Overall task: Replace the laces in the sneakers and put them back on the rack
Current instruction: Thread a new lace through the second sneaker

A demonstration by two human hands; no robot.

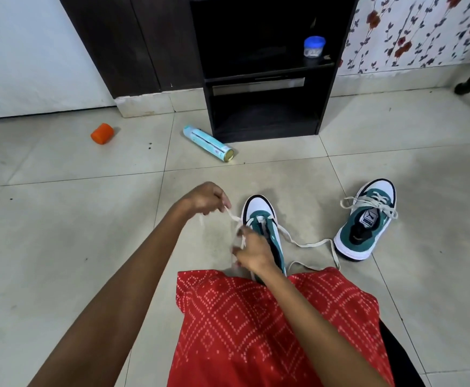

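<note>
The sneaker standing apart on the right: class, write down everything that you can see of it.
The sneaker is teal with a white toe and sole, leather-like. It stands upright on the tiled floor, toe pointing away. Its cream lace is threaded and lies in loose loops. A logo label shows behind the lacing. No hand touches it.

Smooth, faintly glossy tile floor (60,219); matt dark wood-grain rack (328,89) at twelve o'clock; shiny metal can (208,143); orange plastic cap (102,133) at ten o'clock; flat woven cloth lace (312,243).
</note>
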